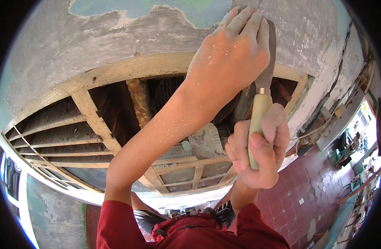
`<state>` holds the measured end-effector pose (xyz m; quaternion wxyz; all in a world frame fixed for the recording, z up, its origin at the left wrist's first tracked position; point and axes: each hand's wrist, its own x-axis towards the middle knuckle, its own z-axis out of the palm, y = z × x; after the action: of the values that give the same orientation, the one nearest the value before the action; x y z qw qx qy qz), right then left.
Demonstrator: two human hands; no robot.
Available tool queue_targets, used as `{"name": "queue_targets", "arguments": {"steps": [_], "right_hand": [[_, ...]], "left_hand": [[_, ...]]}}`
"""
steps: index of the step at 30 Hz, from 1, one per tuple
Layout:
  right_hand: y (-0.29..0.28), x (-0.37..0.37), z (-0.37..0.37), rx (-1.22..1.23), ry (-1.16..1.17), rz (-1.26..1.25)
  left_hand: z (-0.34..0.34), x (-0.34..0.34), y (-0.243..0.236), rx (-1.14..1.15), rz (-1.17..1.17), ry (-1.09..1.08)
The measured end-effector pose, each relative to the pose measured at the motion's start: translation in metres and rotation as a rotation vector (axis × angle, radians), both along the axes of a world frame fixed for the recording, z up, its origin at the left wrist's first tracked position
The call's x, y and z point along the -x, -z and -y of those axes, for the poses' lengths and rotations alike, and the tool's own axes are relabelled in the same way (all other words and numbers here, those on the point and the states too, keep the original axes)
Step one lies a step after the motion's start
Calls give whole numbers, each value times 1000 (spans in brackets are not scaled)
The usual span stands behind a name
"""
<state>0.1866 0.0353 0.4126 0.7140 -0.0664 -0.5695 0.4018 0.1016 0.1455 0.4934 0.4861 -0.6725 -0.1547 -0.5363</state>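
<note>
My right hand (263,153) is closed around the pale wooden handle of a putty knife (263,101), held upright with its wide metal blade extending up to the grey, patchy plastered surface (116,37) above. My left hand (230,50) lies over the blade, fingers stretched out and dusted with pale powder, their tips at that surface. The left side of the blade is hidden under that hand. Flaking pale blue-green paint shows beside the fingertips.
A wooden frame (103,70) with open dark gaps and slats spans below the plaster. Cables (335,83) run along the right. Far below are red floor tiles (294,195), green chairs (356,170) at the right, and my legs.
</note>
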Motion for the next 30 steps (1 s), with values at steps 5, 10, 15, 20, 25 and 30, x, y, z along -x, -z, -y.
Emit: {"name": "queue_targets", "arguments": {"steps": [5,10,15,20,25,30], "right_hand": [[4,-6,-10,-108,52,96],[-6,-8,-9,-111,12,66],[4,-12,-12,-129,18,88],[-3,-5,-14,-117,24,57],[-2,-9,-11,-108,21,49],[-5,-3,-17,-152,58,69]], "left_hand": [[-1,-4,-2,-51,31,-5],[0,0,-16,12,-70,-24],[2,-2,-12,0,-49,-38],[8,0,-14,98,-41,11],[6,-1,-12,98,-49,45],[8,1,-17,55,-76,-77]]}}
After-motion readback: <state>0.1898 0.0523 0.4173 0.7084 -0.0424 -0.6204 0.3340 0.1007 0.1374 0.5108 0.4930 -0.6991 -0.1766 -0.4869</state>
